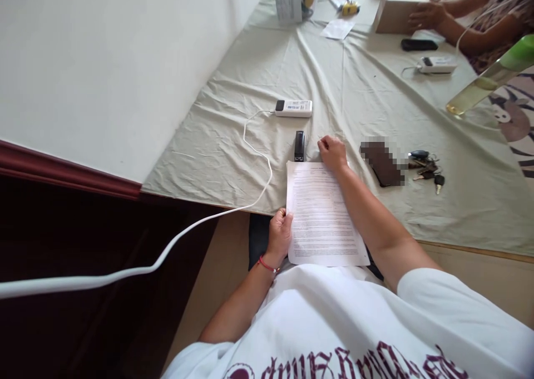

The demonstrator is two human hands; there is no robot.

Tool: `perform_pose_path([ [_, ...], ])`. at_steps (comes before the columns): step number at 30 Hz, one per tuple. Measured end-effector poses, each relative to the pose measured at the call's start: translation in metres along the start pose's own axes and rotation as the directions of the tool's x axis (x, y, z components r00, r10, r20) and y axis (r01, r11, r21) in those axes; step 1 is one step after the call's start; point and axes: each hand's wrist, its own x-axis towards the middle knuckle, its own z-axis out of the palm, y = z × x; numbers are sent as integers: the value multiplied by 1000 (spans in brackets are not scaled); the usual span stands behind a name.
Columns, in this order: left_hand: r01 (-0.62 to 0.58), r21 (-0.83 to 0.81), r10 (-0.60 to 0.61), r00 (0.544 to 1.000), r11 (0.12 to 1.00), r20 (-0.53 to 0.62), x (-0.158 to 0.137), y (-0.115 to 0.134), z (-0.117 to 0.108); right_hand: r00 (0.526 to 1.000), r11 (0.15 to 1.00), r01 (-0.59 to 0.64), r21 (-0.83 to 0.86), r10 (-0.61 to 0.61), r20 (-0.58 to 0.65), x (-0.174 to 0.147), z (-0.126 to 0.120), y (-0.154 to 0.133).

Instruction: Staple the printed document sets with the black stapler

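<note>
My left hand (280, 231) pinches the left edge of a printed sheet of paper (321, 217), thumb on top. The sheet lies partly over the table's front edge and partly over my lap; whether more sheets lie beneath, I cannot tell. Just past its top right corner, my right hand (334, 152) rests on the cloth with fingers curled closed, and nothing shows in them. My right forearm crosses the sheet's right edge. A black stapler (299, 145) lies at the sheet's top edge, left of my right hand.
A white device (294, 108) with a white cable lies beyond the stapler. To the right are a dark phone (384, 165), keys (429, 167) and a green-capped bottle (488, 81). Across the table, another person's hands (429, 16) touch a cardboard box (396, 11).
</note>
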Motion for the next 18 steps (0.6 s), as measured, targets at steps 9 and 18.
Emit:
perform_pose_path([
  [9, 305, -171, -277, 946, 937, 169, -24, 20, 6, 1000, 1000, -14, -4, 14, 15, -1, -2, -2],
  [18, 598, -186, -517, 782, 780, 348, -27, 19, -2, 1000, 1000, -26, -7, 26, 8, 0, -2, -2],
])
